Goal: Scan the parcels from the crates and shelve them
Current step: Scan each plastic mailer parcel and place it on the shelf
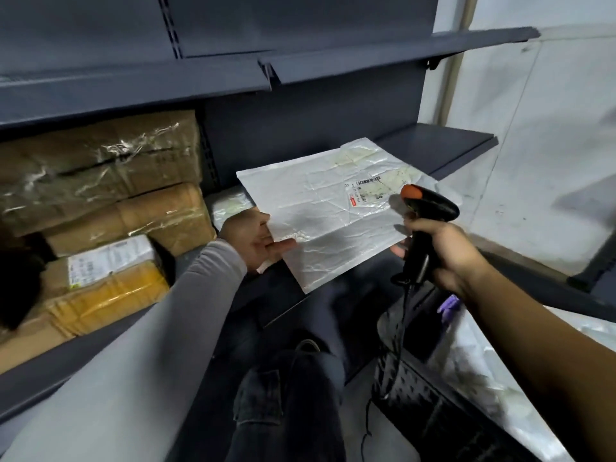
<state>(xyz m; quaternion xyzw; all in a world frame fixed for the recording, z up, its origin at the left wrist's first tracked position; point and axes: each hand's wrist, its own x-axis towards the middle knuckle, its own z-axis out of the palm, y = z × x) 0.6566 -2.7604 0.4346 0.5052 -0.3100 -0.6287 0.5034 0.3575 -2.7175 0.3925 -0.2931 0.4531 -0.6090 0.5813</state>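
A flat white plastic mailer with a barcode label lies tilted over the front of the dark shelf. My left hand, in a grey sleeve, holds its near left edge, thumb on top and fingers underneath. My right hand grips the handle of a black barcode scanner with an orange top, its head just right of the label. A fingertip of that hand shows under the mailer's right edge.
Taped cardboard boxes and a yellow-taped parcel fill the shelf at left. A small white parcel lies behind my left hand. A black perforated crate with white bags stands at lower right. An upper shelf overhangs.
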